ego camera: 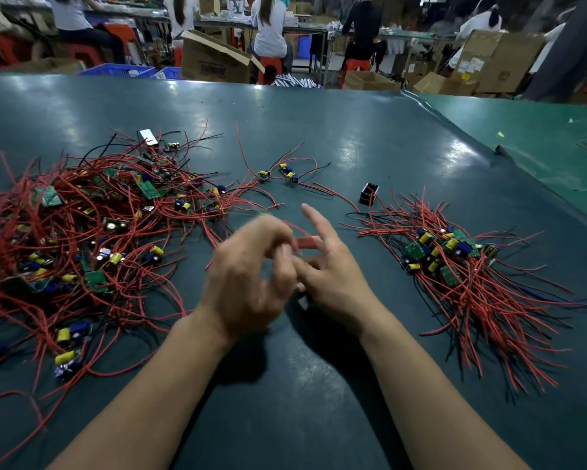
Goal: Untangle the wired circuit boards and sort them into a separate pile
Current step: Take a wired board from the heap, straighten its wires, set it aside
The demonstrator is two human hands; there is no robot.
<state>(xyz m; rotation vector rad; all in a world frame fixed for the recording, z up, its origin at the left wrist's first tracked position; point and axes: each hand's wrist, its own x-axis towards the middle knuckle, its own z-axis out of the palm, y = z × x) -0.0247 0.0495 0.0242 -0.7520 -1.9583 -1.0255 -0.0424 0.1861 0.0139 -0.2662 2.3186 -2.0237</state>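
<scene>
Both hands meet mid-surface: the left hand (pixel 248 276), blurred, curls its fingers (pixel 278 242) round red wires (pixel 307 242) against the spread right hand (pixel 332 273). Board hidden. Best tease slowly; tangled heap (pixel 81 232) left, sorted pile (pixel 454 266) right.

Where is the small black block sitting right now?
In the head view, the small black block stands on the green table, right of centre, just beyond the top-left edge of the sorted pile, apart from both hands.
</scene>
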